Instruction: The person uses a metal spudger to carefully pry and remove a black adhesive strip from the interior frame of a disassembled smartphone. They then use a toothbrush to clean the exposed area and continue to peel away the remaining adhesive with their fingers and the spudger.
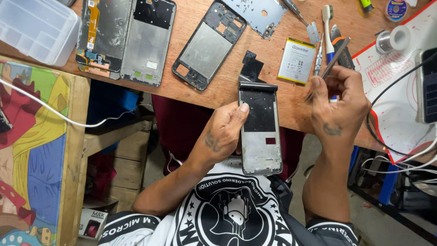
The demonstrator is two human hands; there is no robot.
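White yellow-edged battery label on bench

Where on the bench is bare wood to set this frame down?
Bare wood lies between the black middle frame and the battery, and along the near edge below the battery. Crowded: tools beside the toothbrush, and the two frames at left.

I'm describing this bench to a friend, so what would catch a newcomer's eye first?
The left hand holds a bare phone frame upright at centre, while the right hand pinches tweezers beside it. Behind them, more stripped phone frames and a white battery lie on the wooden bench.
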